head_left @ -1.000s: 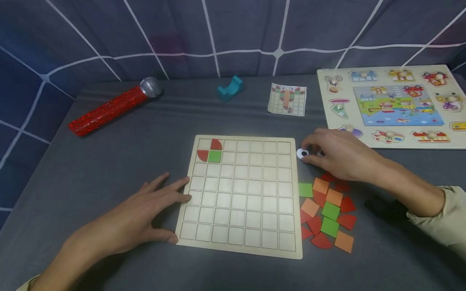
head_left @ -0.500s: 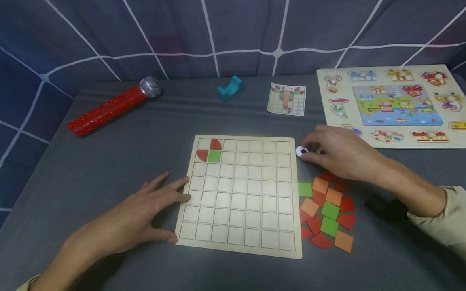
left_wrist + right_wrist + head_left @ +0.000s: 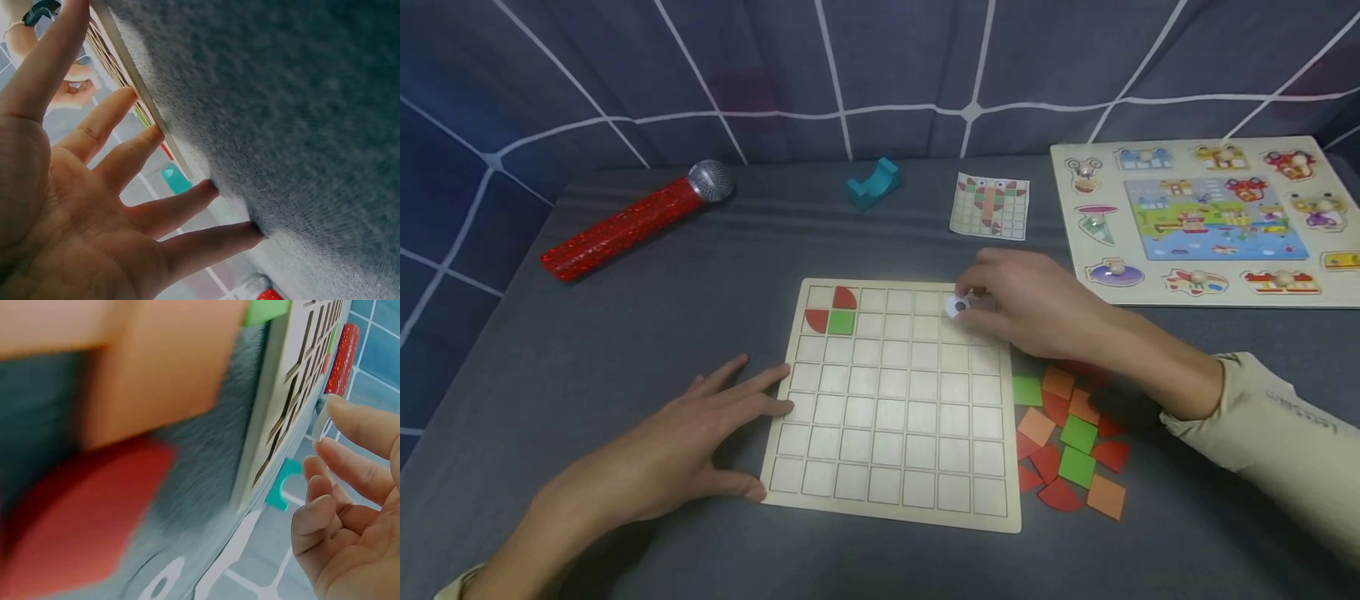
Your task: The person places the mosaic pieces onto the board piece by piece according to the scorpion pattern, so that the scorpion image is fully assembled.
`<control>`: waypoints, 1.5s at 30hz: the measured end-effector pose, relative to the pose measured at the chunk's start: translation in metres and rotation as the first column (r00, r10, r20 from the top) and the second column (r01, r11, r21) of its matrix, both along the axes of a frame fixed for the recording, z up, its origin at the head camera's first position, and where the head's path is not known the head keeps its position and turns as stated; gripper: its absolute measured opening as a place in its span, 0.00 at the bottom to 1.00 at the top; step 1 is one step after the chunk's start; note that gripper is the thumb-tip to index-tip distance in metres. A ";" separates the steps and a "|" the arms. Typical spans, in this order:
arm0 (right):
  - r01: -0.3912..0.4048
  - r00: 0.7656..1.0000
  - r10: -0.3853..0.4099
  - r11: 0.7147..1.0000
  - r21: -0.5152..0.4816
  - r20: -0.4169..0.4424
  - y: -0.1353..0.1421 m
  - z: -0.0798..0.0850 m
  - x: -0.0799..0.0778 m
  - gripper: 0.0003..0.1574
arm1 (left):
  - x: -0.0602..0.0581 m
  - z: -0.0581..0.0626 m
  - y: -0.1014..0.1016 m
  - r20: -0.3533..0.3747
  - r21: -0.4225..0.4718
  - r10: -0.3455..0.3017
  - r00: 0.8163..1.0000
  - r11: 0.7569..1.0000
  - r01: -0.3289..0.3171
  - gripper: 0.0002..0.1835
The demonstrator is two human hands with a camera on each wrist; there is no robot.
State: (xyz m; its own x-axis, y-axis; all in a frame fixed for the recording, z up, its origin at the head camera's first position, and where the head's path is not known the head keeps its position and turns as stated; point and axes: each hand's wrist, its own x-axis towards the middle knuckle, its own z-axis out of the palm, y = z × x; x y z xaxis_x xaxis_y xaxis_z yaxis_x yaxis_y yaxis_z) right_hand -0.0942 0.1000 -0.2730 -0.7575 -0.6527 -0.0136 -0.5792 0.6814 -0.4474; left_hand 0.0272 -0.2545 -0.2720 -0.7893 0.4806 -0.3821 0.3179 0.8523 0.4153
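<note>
My right hand (image 3: 1037, 307) pinches a round white eye piece (image 3: 957, 307) with a black pupil between thumb and finger, above the upper right squares of a wooden grid board (image 3: 895, 379). The right wrist view shows the piece (image 3: 322, 422) edge-on at the fingertips. With spread, relaxed fingers my left hand (image 3: 688, 437) touches the board's left edge and lower left corner. Near the board's upper left lie two red quarter-circle tiles (image 3: 845, 297) and a green square tile (image 3: 841, 322). A second eye piece (image 3: 161, 584) is on the table in the right wrist view.
Orange, green and red tiles (image 3: 1077, 467) lie heaped along the board's right side. Behind the board is a pattern card (image 3: 990, 207), with a teal curved block (image 3: 874, 182) and a red microphone (image 3: 632, 221) farther left. A peg puzzle (image 3: 1221, 221) occupies the back right.
Holding the eye piece, my right hand has moved left from beside the board to over its upper right squares. My left hand has stayed at the board's edge.
</note>
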 end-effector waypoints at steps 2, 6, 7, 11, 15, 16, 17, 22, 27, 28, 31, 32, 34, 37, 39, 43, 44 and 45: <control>-0.021 1.000 0.021 1.000 -0.017 -0.003 -0.009 -0.001 -0.003 0.12 | 0.001 0.000 0.000 -0.005 0.001 -0.003 1.000 1.000 0.003 0.44; -0.070 0.997 0.068 0.996 -0.056 -0.026 -0.027 -0.003 -0.009 0.11 | 0.001 0.000 0.000 -0.018 0.005 -0.011 1.000 1.000 0.011 0.44; -0.084 0.996 0.082 0.995 -0.060 -0.033 -0.032 -0.003 -0.011 0.10 | 0.001 0.000 0.000 -0.019 0.005 -0.012 1.000 1.000 0.012 0.44; -0.126 0.991 0.125 0.991 -0.040 -0.039 -0.052 -0.002 -0.017 0.07 | 0.002 -0.001 -0.001 -0.022 0.002 -0.012 1.000 1.000 0.012 0.44; -0.156 0.988 0.156 0.988 -0.009 -0.020 -0.069 -0.002 -0.023 0.06 | 0.002 0.000 -0.001 -0.023 0.003 -0.008 1.000 1.000 0.008 0.43; -0.163 0.986 0.163 0.987 -0.005 -0.017 -0.072 -0.002 -0.024 0.06 | 0.002 0.000 -0.001 -0.024 0.004 -0.008 1.000 1.000 0.008 0.43; -0.173 0.985 0.172 0.985 0.000 -0.016 -0.076 -0.003 -0.025 0.05 | 0.002 0.000 -0.001 -0.024 0.004 -0.007 1.000 1.000 0.007 0.43; -0.190 0.982 0.190 0.982 0.016 0.005 -0.087 -0.004 -0.029 0.03 | 0.001 0.000 0.000 -0.021 0.001 -0.008 1.000 1.000 0.008 0.44; -0.177 0.984 0.176 0.983 0.047 0.036 -0.090 -0.004 -0.029 0.04 | 0.001 0.000 0.000 -0.012 -0.001 0.001 1.000 1.000 -0.001 0.44; -0.176 0.984 0.174 0.983 0.052 0.038 -0.090 -0.004 -0.029 0.04 | 0.001 0.000 0.000 -0.012 0.000 0.002 1.000 1.000 -0.002 0.44; -0.170 0.985 0.168 0.984 0.059 0.038 -0.090 -0.004 -0.029 0.04 | 0.001 0.000 0.000 -0.015 0.003 -0.001 1.000 1.000 0.001 0.44; -0.171 0.985 0.169 0.983 0.061 0.036 -0.089 -0.005 -0.029 0.03 | 0.001 0.000 0.000 -0.016 0.003 -0.002 1.000 1.000 0.002 0.44; -0.175 0.984 0.174 0.983 0.057 0.031 -0.089 -0.005 -0.029 0.04 | 0.001 0.000 0.000 -0.013 0.004 -0.003 1.000 1.000 0.003 0.44; -0.180 0.983 0.179 0.982 0.054 0.030 -0.089 -0.004 -0.029 0.04 | 0.000 0.000 0.000 -0.008 0.003 -0.001 1.000 1.000 0.001 0.44; -0.178 0.984 0.177 0.982 0.055 0.030 -0.089 -0.003 -0.029 0.04 | 0.000 0.000 0.000 -0.007 0.005 0.000 1.000 1.000 0.000 0.44; -0.172 0.985 0.170 0.983 0.063 0.030 -0.089 -0.004 -0.030 0.04 | 0.000 0.000 0.000 -0.005 0.009 0.001 1.000 1.000 -0.001 0.44; -0.171 0.985 0.169 0.983 0.063 0.030 -0.089 -0.004 -0.030 0.05 | 0.000 0.000 0.000 -0.003 0.009 0.002 1.000 1.000 -0.002 0.44; -0.170 0.985 0.168 0.983 0.062 0.030 -0.088 -0.004 -0.030 0.06 | 0.000 0.000 -0.001 -0.002 0.009 0.002 1.000 1.000 -0.002 0.44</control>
State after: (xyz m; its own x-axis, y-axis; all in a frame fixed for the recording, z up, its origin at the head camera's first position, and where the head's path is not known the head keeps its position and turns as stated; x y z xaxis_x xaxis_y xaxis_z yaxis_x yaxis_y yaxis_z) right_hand -0.1241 0.0118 -0.2765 -0.6350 -0.7686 -0.0771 -0.6780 0.6024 -0.4212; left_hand 0.0268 -0.2550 -0.2721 -0.7913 0.4821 -0.3760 0.3167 0.8492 0.4225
